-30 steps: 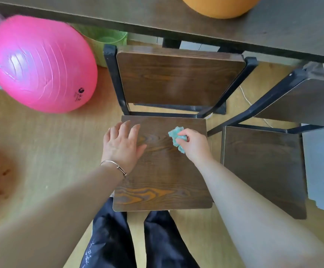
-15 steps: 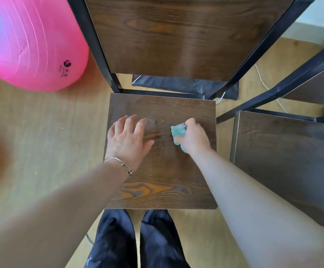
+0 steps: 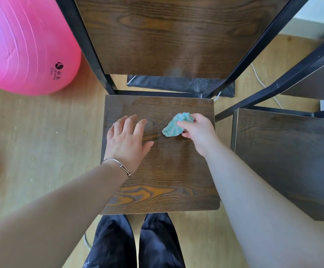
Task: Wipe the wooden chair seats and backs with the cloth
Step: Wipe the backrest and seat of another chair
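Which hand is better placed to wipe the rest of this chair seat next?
The right hand: it pinches the teal cloth over the seat. The left hand lies open on the seat, holding nothing, and likely just steadies the chair.

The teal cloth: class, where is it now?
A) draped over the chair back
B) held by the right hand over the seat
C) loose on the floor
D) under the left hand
B: the right hand pinches the cloth over the seat; the left hand lies flat beside it.
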The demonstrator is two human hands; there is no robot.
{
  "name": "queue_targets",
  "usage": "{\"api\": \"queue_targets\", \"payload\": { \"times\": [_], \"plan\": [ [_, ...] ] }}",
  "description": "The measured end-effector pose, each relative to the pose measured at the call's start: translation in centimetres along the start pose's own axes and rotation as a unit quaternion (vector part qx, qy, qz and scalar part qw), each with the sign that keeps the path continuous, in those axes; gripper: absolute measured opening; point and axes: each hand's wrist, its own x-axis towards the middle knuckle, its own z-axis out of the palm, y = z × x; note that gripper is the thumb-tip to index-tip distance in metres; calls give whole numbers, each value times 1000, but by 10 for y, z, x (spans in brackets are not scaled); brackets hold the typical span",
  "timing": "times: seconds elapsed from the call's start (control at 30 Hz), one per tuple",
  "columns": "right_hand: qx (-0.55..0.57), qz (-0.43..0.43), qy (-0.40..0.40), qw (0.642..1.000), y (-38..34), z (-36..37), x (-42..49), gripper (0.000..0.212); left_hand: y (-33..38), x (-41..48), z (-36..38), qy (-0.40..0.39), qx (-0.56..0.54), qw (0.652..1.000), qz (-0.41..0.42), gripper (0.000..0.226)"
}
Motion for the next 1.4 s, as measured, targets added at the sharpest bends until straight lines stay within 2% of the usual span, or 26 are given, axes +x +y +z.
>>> {"api": "queue_targets", "payload": {
  "times": [0.07,0.13,0.27,0.37,0.63,0.83,1.0,1.13,1.27,1.4],
  "plan": [
    [-9,-2,10,1000,2,-2,-2,45,0,0,0,-3,-1,1000,3,61],
    [32,9,-7,999,4,-3,-3,46,0,0,0,-6,-1,1000,5,62],
    [89,13,-56,994,4,-5,-5,63,-1,0,2,-9,-2,1000,8,62],
    [94,19,-77,992,5,-4,-4,56,-1,1,2,-8,-4,1000,10,62],
    [-49,-7,-36,998,8,-7,-4,42,-3,5,0,-12,3,1000,11,61],
    [-32,2,-47,998,9,-7,-3,32,-3,6,-1,-19,7,1000,12,61],
    [-30,-14,-62,998,-1,-10,-3,48,-2,11,-2,-21,9,1000,10,61],
    [-40,-52,-24,998,-14,-16,6,40,1,24,-3,-20,17,1000,11,64],
    [-116,-103,40,987,-23,-24,22,36,6,39,-7,-13,21,1000,15,63],
    [-174,-150,58,972,-33,-28,36,33,9,53,-7,-6,15,1000,20,63]
  ]
}}
